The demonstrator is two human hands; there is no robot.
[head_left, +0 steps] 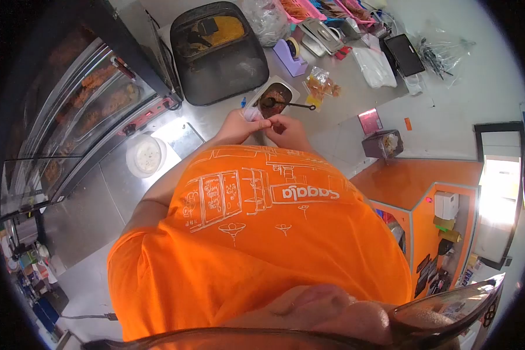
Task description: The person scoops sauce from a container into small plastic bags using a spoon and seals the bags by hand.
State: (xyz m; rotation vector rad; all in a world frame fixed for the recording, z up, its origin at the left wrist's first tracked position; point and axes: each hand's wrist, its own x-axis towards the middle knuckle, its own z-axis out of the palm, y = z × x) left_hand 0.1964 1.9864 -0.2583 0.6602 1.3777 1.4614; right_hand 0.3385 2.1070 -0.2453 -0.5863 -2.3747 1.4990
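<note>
Both of my hands meet in front of my orange shirt, at the near edge of the metal counter. My left hand [238,126] is closed around a small clear plastic bag [252,114]. My right hand [288,132] has its fingers pinched together against the left fingertips, at the bag's edge. How much is in the bag cannot be made out. Just beyond the hands stands a metal container [295,93] of dark reddish sauce. A black ladle [300,105] rests in it, its handle sticking out to the right.
A large black lidded appliance [219,76] stands behind, left of a purple tape dispenser [290,58]. Small filled plastic packets [321,86] lie right of the sauce. At left are a white tub [146,156] and a glass display case [93,93] with fried food.
</note>
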